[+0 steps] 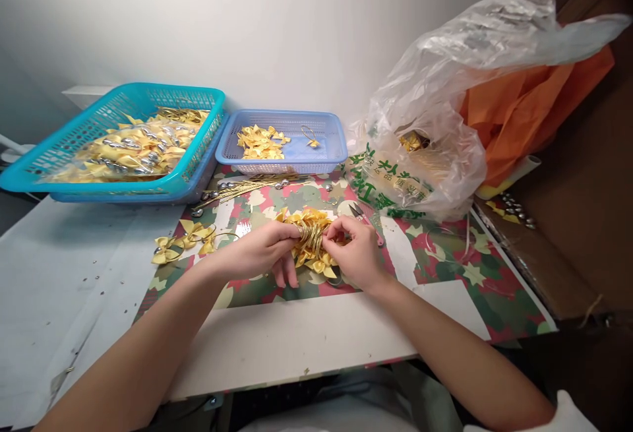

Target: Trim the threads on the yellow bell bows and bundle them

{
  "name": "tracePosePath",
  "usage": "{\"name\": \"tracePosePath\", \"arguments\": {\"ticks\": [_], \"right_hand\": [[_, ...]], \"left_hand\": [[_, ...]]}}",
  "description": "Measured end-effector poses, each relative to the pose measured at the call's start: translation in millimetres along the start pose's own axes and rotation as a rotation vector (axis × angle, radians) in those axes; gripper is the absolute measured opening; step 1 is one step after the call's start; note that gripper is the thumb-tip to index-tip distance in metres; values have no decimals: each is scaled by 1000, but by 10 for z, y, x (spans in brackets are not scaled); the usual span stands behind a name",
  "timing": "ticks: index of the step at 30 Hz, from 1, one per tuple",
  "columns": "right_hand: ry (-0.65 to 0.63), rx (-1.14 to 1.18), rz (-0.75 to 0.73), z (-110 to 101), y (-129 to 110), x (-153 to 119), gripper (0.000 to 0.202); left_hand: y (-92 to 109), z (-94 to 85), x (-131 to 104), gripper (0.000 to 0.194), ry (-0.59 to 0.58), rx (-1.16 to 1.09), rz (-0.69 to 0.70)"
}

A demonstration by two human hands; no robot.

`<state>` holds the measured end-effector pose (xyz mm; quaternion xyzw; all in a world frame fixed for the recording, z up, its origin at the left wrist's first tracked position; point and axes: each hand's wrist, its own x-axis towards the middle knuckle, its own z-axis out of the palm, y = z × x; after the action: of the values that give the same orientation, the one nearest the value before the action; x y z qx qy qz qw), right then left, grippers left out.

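Note:
A bundle of gold elastic cord loops with yellow ribbon bows (312, 237) is between my two hands, just above the patterned table cover. My left hand (277, 247) pinches the left side of the cords with thumb and index finger, its other fingers hanging lower. At the right side of the bundle, the thumb and index fingertips of my right hand (353, 247) are pressed together; what lies in that pinch is too small to make out. Several loose yellow bows on cord loops (185, 242) lie left of my hands. Small scissors (356, 211) rest behind my right hand.
A teal basket (198, 95) with bagged bows stands at the left. Beside it, a blue basket (297, 115) holds more bows. A clear plastic bag with green print (395, 181) and orange material (534, 102) stand at the right. Gold cords (247, 188) lie before the baskets.

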<state>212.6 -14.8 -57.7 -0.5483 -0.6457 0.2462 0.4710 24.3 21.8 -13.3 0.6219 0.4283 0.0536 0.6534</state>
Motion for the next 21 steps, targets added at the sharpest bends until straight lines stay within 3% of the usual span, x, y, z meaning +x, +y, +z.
{"name": "tracePosePath", "arguments": {"ticks": [3, 11, 21], "right_hand": [[-6, -1, -2, 2, -2, -3, 17], [9, 27, 5, 22, 36, -14, 16], [51, -25, -51, 40, 20, -33, 19]], "left_hand": [[27, -22, 4, 9, -8, -17, 2], [27, 64, 112, 28, 169, 10, 59], [52, 131, 115, 27, 242, -24, 48]]}}
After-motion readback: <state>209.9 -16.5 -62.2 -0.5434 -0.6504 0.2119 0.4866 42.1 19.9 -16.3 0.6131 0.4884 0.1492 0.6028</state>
